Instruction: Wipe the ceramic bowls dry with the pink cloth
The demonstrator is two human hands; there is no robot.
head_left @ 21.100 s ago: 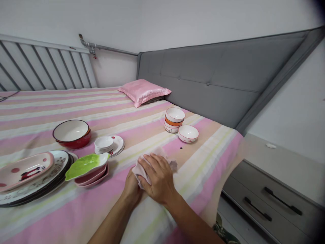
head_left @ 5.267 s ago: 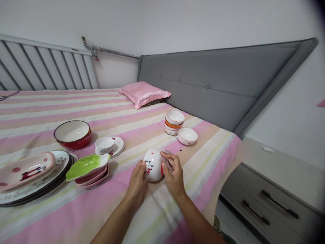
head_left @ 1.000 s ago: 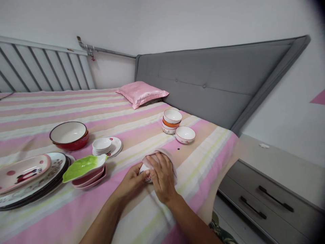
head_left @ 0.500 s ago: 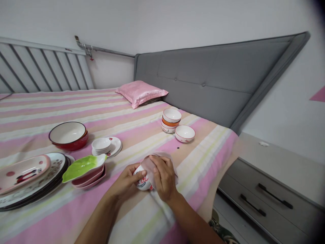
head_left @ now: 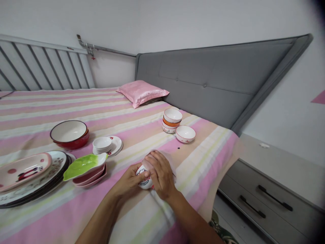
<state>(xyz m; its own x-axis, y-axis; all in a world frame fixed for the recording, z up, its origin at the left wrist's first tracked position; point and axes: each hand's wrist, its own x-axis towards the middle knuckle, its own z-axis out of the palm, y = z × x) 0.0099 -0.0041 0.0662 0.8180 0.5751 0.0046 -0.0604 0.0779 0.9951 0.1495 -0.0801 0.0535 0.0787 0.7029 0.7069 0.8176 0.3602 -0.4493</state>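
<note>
fingers [head_left: 142, 175] of the left hand [head_left: 128, 182]: curled around the near side of a small bowl [head_left: 144, 182], thumb on its wall, gripping it. fingers [head_left: 153, 160] of the right hand [head_left: 160, 174]: bent and closed over a pale pink cloth [head_left: 169, 162], pressing it onto the far side of the same bowl.

small bowl: white with red and dark markings, tipped on its side between the two hands, low over the striped sheet [head_left: 76, 210] near the bed's right edge. whether it touched the sheet could not be told.

nearby items:
- green leaf-shaped dish [head_left: 85, 165], on top of pink dishes [head_left: 90, 178], just left of the left hand
- stack of saucers [head_left: 108, 145] and red bowl [head_left: 69, 134], further left
- pile of plates [head_left: 38, 188] with an oval dish [head_left: 22, 167] on top, at the far left
- stack of bowls [head_left: 172, 120] with a single bowl [head_left: 185, 134] beside it, beyond the hands
- pink pillow [head_left: 142, 92] against the grey headboard [head_left: 215, 88]
- grey drawers [head_left: 266, 189], to the right of the bed

risk, as judged: the glazed bowl was held only by fingertips and a cloth-covered palm. pressure from the right hand could squeeze it out of the left. on soft bedding it could roll off the near edge, or knock the green dish and chip.
</note>
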